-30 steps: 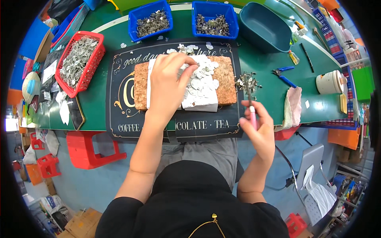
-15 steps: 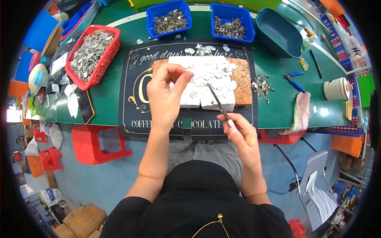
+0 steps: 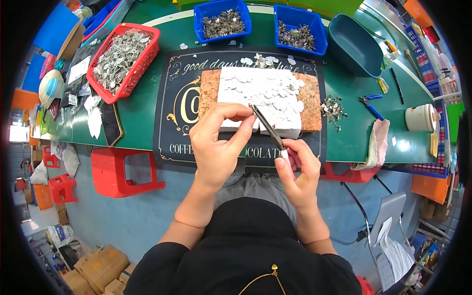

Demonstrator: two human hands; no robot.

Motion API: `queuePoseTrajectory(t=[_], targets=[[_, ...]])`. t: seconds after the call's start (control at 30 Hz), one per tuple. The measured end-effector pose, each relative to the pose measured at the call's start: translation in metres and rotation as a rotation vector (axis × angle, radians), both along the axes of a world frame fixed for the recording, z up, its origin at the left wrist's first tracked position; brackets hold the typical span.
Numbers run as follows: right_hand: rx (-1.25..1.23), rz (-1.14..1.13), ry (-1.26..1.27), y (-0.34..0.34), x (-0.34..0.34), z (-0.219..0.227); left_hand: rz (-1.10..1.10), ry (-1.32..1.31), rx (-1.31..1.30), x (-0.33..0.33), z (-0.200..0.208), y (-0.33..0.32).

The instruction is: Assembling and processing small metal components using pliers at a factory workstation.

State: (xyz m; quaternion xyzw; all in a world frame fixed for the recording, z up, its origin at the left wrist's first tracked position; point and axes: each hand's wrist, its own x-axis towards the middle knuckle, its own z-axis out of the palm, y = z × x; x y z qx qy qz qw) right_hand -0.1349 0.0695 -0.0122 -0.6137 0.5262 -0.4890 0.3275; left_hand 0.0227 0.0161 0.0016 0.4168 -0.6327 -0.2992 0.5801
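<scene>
My right hand [image 3: 301,172] grips dark tweezers [image 3: 268,127], which point up and to the left. Thumb and forefinger of my left hand [image 3: 215,150] are pinched together right by the tweezers' tips. Whatever lies between those fingertips is too small to make out. Both hands are above the front edge of a white block [image 3: 230,98] covered with small flat white and silvery pieces, many set close together on its right part. The block rests on a speckled brown slab [image 3: 310,110], on a black printed mat [image 3: 169,140].
Two blue bins [image 3: 199,33] of small metal parts stand at the back, beside a dark teal basin [image 3: 344,46]. At left is a red basket [image 3: 147,54] of clear and silvery pieces. Loose metal bits [image 3: 333,109], blue-handled pliers [image 3: 371,105], a cloth [image 3: 377,142] and a lidded pot [image 3: 420,120] lie right.
My left hand has moved down and right, bringing its pinched fingertips to the tweezers' tips. The tweezers have come back toward me slightly from the pieces. The whole view has shifted a little.
</scene>
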Motion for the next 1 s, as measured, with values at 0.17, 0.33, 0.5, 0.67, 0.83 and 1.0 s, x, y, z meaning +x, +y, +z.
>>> queuePoseTrajectory(t=[0.17,0.33,0.5,0.67,0.83,1.0], targets=[[-0.006,-0.003,-0.001,0.003,0.003,-0.002,0.008,0.021,0.009,-0.005,0.004,0.003],[0.095,0.055,-0.149,0.005,-0.002,-0.005,-0.167,0.413,0.235,-0.003,0.011,0.002],[0.143,0.126,-0.255,0.004,-0.003,-0.006,-0.231,0.263,0.274,-0.008,0.001,-0.005],[0.226,0.128,-0.337,0.004,-0.001,-0.002,-0.177,0.276,0.240,-0.012,-0.002,-0.005],[0.148,0.160,-0.291,0.003,-0.002,-0.007,-0.179,0.207,0.205,-0.015,0.000,-0.005],[0.307,0.175,-0.483,0.008,0.000,-0.004,-0.425,0.528,0.312,-0.014,-0.007,-0.008]])
